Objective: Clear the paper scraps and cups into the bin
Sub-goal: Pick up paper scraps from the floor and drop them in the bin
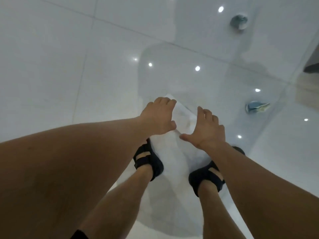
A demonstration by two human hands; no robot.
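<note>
A large white paper sheet (174, 152) lies on the glossy white floor between my two feet in dark sandals. My left hand (158, 118) hangs over its far left edge with the fingers bent downward and the thumb apart, holding nothing I can see. My right hand (207, 130) is over the sheet's right side, fingers spread and straight. A blue and white cup (239, 21) lies on the floor far ahead to the right. A second, crushed blue cup (257, 106) lies nearer, right of my right hand. No bin is in view.
White floor tiles (69, 66) stretch to the left and ahead, with ceiling lights reflected in them. A wooden piece of furniture (309, 87) stands at the right edge. My left sandal (148, 163) and right sandal (207, 178) flank the sheet.
</note>
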